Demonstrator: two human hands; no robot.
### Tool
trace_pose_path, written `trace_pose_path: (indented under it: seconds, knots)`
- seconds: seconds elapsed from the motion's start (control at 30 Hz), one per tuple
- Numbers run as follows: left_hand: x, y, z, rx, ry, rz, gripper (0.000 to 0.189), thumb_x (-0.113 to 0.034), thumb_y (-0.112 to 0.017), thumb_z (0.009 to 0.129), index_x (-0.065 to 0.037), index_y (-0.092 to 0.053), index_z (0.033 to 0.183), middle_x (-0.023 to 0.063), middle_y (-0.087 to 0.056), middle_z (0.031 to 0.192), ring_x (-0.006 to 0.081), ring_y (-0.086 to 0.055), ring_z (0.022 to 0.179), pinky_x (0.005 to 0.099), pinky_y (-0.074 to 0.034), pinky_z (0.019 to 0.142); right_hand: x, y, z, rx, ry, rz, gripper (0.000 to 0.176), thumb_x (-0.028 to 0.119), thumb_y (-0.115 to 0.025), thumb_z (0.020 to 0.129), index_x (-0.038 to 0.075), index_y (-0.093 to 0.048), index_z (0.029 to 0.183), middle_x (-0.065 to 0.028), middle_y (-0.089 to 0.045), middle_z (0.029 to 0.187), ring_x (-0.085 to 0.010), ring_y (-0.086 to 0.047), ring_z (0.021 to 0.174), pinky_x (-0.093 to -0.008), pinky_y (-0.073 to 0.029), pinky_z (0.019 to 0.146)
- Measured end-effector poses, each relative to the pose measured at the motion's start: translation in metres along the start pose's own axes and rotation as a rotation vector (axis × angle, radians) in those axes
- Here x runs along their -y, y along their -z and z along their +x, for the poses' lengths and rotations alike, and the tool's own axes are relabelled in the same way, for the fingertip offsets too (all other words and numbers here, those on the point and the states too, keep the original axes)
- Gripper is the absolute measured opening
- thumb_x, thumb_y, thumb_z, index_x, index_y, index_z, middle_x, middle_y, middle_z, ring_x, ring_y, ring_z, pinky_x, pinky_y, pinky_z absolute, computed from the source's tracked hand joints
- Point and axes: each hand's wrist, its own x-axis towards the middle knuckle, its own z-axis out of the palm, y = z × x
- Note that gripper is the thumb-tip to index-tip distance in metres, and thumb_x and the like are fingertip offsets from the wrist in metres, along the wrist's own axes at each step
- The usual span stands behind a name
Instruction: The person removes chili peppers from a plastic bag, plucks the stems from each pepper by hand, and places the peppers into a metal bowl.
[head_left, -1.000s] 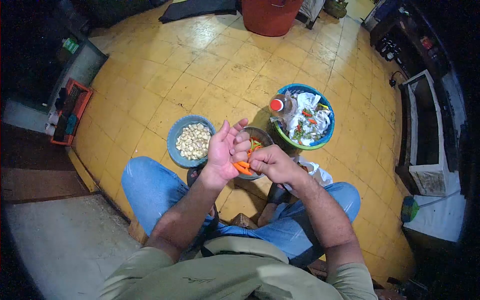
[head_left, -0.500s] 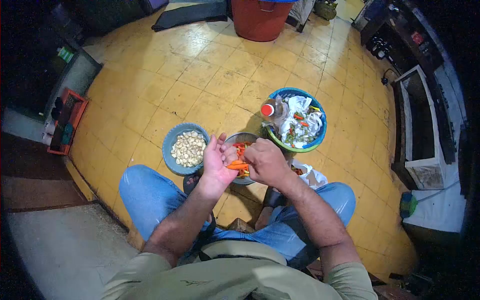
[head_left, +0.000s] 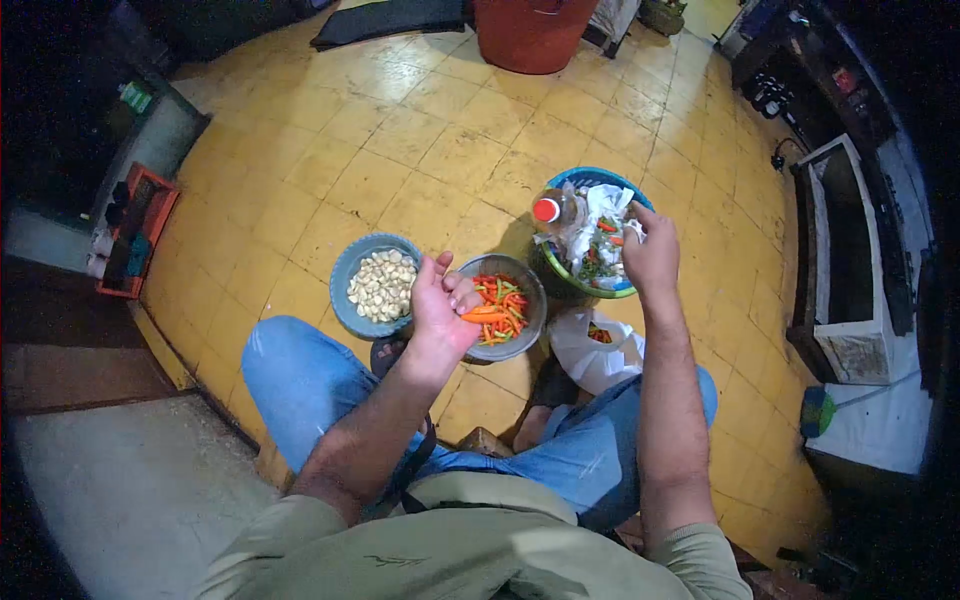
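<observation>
My left hand point(head_left: 445, 310), palm up with curled fingers, holds orange chili peppers point(head_left: 486, 315) over the left part of a metal bowl point(head_left: 537, 318) of red, orange and green chilies. My right hand point(head_left: 652, 250) is over the right side of a blue and green basket point(head_left: 640, 192), its fingers closed together; what they hold, if anything, is too small to name. The basket holds white plastic, green stems, orange bits and a bottle with a red cap point(head_left: 546, 210). Left of the metal bowl, a blue-grey bowl point(head_left: 343, 300) contains peeled garlic cloves point(head_left: 382, 285).
A white plastic bag point(head_left: 590, 362) with chilies inside lies by my right knee. A red tub point(head_left: 525, 35) stands at the far side of the yellow tiled floor point(head_left: 400, 150). An orange crate point(head_left: 150, 235) is at the left, a white-framed box point(head_left: 850, 270) at the right.
My right hand has moved from beside my left hand, away and right, to the basket. My left hand has stayed near the metal bowl with the orange chilies. The view has shifted slightly.
</observation>
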Motion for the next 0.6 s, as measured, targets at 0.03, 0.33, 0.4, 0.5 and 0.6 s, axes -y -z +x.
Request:
trace_pose_path:
  seconds: [0.03, 0.33, 0.4, 0.5, 0.6]
  knots:
    - [0.0, -0.001, -0.002, 0.013, -0.005, 0.018, 0.03, -0.04, -0.042, 0.1, -0.011, -0.052, 0.099, -0.0033, -0.037, 0.062, 0.0082, -0.028, 0.043, 0.0234, -0.024, 0.038, 0.003, -0.002, -0.001, -0.038, 0.125, 0.079, 0.022, 0.012, -0.062, 0.08, 0.001, -0.069, 0.098, -0.0191, -0.066, 0.081, -0.0341, -0.065, 0.078, -0.0417, -0.051, 0.073]
    - [0.002, -0.006, -0.006, 0.095, -0.082, 0.13, 0.033, -0.041, -0.04, 0.1, -0.01, -0.052, 0.099, -0.0039, -0.036, 0.059, 0.0083, -0.026, 0.041, 0.0252, -0.027, 0.04, 0.082, -0.033, -0.076, 1.078, 0.061, 0.695, 0.024, 0.023, -0.065, 0.086, 0.0, -0.064, 0.081, -0.0122, -0.061, 0.066, -0.0194, -0.056, 0.059, -0.0352, -0.047, 0.059]
    - [0.003, -0.01, -0.008, 0.078, -0.098, 0.152, 0.034, -0.042, -0.039, 0.1, -0.01, -0.052, 0.099, -0.004, -0.035, 0.059, 0.0085, -0.026, 0.041, 0.0273, -0.031, 0.044, 0.08, -0.041, -0.081, 1.117, 0.038, 0.671, 0.024, 0.023, -0.067, 0.085, 0.001, -0.062, 0.077, -0.01, -0.058, 0.065, -0.0154, -0.051, 0.057, -0.0348, -0.045, 0.057]
    - [0.001, -0.011, -0.004, 0.057, -0.151, 0.165, 0.036, -0.044, -0.038, 0.1, -0.01, -0.052, 0.1, -0.0041, -0.035, 0.058, 0.0089, -0.026, 0.041, 0.0329, -0.039, 0.054, 0.076, -0.04, -0.074, 1.031, 0.009, 0.719, 0.021, 0.022, -0.071, 0.081, 0.002, -0.062, 0.079, -0.008, -0.059, 0.065, -0.019, -0.053, 0.058, -0.0341, -0.046, 0.059]
    - [-0.003, -0.007, -0.001, 0.093, -0.2, 0.203, 0.039, -0.047, -0.039, 0.099, -0.01, -0.051, 0.103, -0.004, -0.035, 0.058, 0.0101, -0.026, 0.04, 0.0368, -0.043, 0.067, 0.072, -0.036, -0.069, 0.708, 0.209, 0.363, 0.017, 0.018, -0.068, 0.083, 0.008, -0.071, 0.097, -0.0114, -0.069, 0.089, -0.026, -0.066, 0.083, -0.0422, -0.051, 0.078]
